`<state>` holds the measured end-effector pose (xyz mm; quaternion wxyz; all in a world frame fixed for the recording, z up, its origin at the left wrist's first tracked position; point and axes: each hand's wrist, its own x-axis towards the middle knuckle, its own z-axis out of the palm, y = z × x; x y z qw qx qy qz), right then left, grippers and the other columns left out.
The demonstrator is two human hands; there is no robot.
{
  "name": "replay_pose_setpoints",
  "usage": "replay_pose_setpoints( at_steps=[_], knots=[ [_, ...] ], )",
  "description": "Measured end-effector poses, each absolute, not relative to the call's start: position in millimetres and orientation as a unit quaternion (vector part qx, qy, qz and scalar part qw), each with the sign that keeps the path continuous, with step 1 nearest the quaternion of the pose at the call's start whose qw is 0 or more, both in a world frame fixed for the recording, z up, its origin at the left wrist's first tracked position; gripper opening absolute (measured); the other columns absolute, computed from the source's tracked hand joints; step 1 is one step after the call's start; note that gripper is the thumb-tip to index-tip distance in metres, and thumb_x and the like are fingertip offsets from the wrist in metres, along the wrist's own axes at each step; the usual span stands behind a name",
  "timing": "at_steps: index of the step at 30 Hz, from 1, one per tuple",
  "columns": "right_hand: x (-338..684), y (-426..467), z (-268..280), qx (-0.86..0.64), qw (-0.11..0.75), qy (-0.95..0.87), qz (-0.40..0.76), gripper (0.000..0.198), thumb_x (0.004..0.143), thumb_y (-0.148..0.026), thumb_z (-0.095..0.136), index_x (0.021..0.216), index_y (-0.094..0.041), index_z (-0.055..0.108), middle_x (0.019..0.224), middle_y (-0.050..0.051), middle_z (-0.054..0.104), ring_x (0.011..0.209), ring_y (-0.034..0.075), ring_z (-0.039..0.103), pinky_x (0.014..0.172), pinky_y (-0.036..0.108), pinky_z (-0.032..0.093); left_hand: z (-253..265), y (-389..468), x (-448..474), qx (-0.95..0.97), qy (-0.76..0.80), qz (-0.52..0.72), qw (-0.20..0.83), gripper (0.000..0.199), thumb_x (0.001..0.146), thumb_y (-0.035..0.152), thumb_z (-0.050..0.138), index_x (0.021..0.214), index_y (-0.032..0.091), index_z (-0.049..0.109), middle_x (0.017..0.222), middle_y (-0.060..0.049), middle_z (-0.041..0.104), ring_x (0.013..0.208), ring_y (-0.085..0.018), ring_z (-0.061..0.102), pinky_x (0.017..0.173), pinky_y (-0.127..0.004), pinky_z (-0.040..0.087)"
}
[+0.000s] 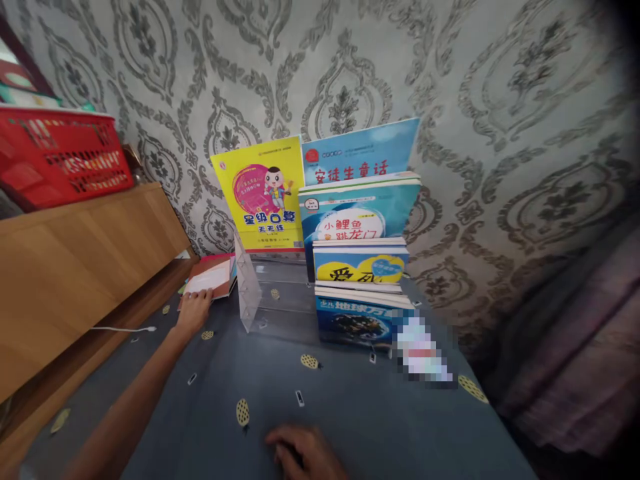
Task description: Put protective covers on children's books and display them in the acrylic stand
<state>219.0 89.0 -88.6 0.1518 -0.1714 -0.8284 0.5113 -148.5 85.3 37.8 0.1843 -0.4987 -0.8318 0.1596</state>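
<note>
A small stack of flat books [210, 278], the top one with a white page and an orange-red cover, lies at the far left of a blue-grey cloth [350, 413], just in front of the wall and beside the foot of a wooden headboard [75, 267]. The left hand [193, 311] is stretched out to it, palm down, its fingertips resting on the near edge of the stack; the fingers lie fairly flat and together, not wrapped round anything. The right hand [303, 455] rests low on the cloth at the bottom of the view, fingers curled loosely downward, holding nothing that can be seen. Just right of the stack stands a clear acrylic display rack [250, 293] with stepped tiers. A yellow book [260, 193] leans upright in its back tier, and to the right of that, blue books [360, 253] stand in rows, one before the other, down to the front. The cloth is printed with small yellow pineapple shapes and covers a soft, flat surface. A white cable [123, 329] runs along the headboard's lower ledge. On top of the headboard sits a red plastic basket [60, 157]. Behind everything rises a wall of grey damask wallpaper [500, 133], and a dim purple fabric [575, 347] hangs at the right edge.
</note>
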Motion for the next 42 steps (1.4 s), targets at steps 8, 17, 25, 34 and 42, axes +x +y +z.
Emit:
replay_pose_setpoints(
  at_steps=[8,17,25,34,42],
  knots=[
    [214.7,83.5,-58.2,-0.153,0.169,-0.833,0.504,0.033,0.092,-0.021,0.048,0.111,-0.018,0.075,0.083,0.005,0.074,0.064,0.016,0.065,0.068,0.027,0.05,-9.7,14.3,-83.8,-0.487,-0.845,0.14,0.171,0.051,0.088,0.008,0.047,0.139,0.012,0.053,0.127,-0.021,0.063,0.112,-0.034,0.062,0.097,-0.048,0.042],
    [212.5,78.8,-51.7,-0.138,0.185,-0.842,0.487,0.032,0.088,-0.008,0.05,0.105,-0.016,0.075,0.076,0.002,0.071,0.06,0.012,0.063,0.066,0.024,0.049,-17.3,-30.1,-20.0,-0.496,-0.854,0.112,0.11,0.041,0.089,0.008,0.043,0.124,0.011,0.064,0.121,-0.022,0.064,0.111,-0.033,0.063,0.094,-0.05,0.044],
    [222.6,82.6,-58.8,-0.145,0.21,-0.812,0.526,0.029,0.088,-0.007,0.048,0.103,-0.014,0.072,0.073,0.0,0.067,0.056,0.01,0.061,0.061,0.022,0.049,0.2,-34.2,-31.7,-0.559,-0.825,0.063,0.052,0.037,0.099,0.038,0.043,0.12,0.024,0.07,0.121,-0.01,0.07,0.113,-0.023,0.065,0.094,-0.033,0.049],
    [281.6,99.2,-48.0,-0.207,0.222,-0.806,0.508,0.033,0.089,-0.008,0.046,0.107,-0.012,0.074,0.076,0.003,0.072,0.058,0.011,0.064,0.061,0.021,0.049,-15.1,-13.4,-99.5,-0.412,-0.91,0.015,0.045,0.062,0.102,0.037,0.02,0.151,0.006,0.042,0.156,-0.026,0.04,0.145,-0.041,0.039,0.107,-0.064,0.041],
    [282.4,102.2,-41.9,-0.216,0.194,-0.857,0.425,0.035,0.087,-0.008,0.054,0.113,-0.016,0.075,0.084,0.003,0.078,0.064,0.013,0.067,0.066,0.021,0.048,-52.4,-4.1,-140.8,-0.389,-0.92,-0.025,0.031,0.072,0.1,0.051,0.011,0.157,0.014,0.035,0.162,-0.021,0.033,0.15,-0.038,0.03,0.114,-0.066,0.033]
  ],
)
